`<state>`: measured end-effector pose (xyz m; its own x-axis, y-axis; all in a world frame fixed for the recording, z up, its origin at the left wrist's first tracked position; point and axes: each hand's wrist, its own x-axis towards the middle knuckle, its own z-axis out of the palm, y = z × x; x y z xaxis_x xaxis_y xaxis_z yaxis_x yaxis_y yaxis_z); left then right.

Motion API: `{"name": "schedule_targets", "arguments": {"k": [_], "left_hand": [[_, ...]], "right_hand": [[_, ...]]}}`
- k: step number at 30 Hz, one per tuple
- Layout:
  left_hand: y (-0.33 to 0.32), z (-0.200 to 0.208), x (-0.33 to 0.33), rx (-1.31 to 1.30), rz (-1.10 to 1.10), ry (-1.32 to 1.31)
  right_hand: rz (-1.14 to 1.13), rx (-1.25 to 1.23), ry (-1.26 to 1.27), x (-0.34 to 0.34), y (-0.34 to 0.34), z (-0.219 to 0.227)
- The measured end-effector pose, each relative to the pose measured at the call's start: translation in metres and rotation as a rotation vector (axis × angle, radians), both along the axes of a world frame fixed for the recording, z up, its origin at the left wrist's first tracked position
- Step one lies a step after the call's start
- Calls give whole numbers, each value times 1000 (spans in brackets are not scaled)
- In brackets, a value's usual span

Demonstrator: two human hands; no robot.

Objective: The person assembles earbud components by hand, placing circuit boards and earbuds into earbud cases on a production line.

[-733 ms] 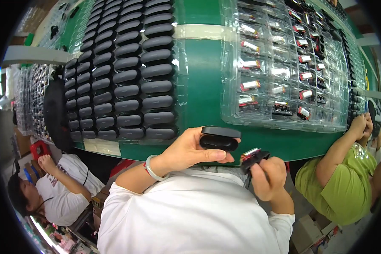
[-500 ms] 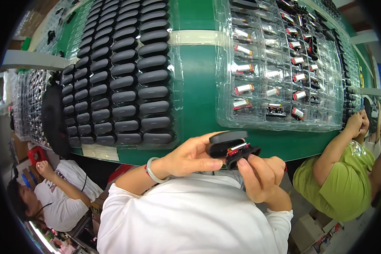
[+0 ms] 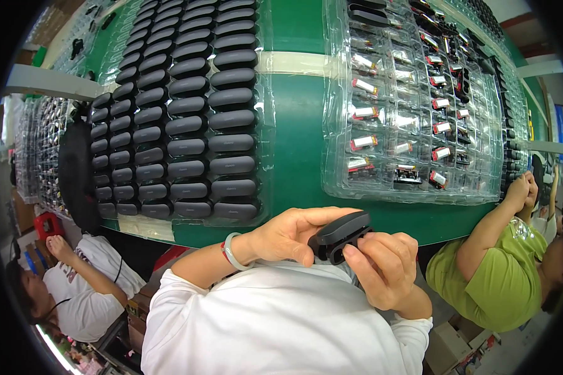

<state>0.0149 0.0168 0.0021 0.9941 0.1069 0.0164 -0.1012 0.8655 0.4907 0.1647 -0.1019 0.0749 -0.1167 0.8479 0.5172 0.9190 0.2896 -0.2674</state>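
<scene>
Close to my body, above the table's near edge, I hold a black elongated case (image 3: 347,226) with rounded ends. My left hand (image 3: 278,239), with a pale bangle at its wrist, grips the case's left end between thumb and fingers. Against the underside and right end of the case, my right hand (image 3: 386,265) pinches a black curved piece (image 3: 336,254). The case and the piece touch or overlap; how they fit together is hidden by my fingers. No battery shows between them.
At left on the green table (image 3: 294,137), a clear tray (image 3: 266,94) holds rows of black cases (image 3: 234,165). At right, another clear tray (image 3: 413,196) contains small red-and-white battery parts (image 3: 363,143). A person in white sits left; a person in green (image 3: 503,275) works at right.
The case has tilted and come over the black piece in my right hand, covering the red-and-white battery part seen before. Both hands have drawn closer together.
</scene>
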Motion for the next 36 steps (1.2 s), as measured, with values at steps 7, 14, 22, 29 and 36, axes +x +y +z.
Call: {"name": "schedule_targets", "arguments": {"k": [7,14,22,29,36], "left_hand": [[6,6,1,-134,-155,135],[6,3,0,-121,-155,183],[4,-2,-1,-69,-131,43],[3,-4,-2,-59,-169,58],[4,0,-3,-92,-205,171]], "right_hand": [[77,-169,174,6,2,7],[133,-173,178,5,3,7],[121,-23,-21,-5,-1,8],[129,-131,74,-3,1,17],[147,-247,54,0,9,31]]}}
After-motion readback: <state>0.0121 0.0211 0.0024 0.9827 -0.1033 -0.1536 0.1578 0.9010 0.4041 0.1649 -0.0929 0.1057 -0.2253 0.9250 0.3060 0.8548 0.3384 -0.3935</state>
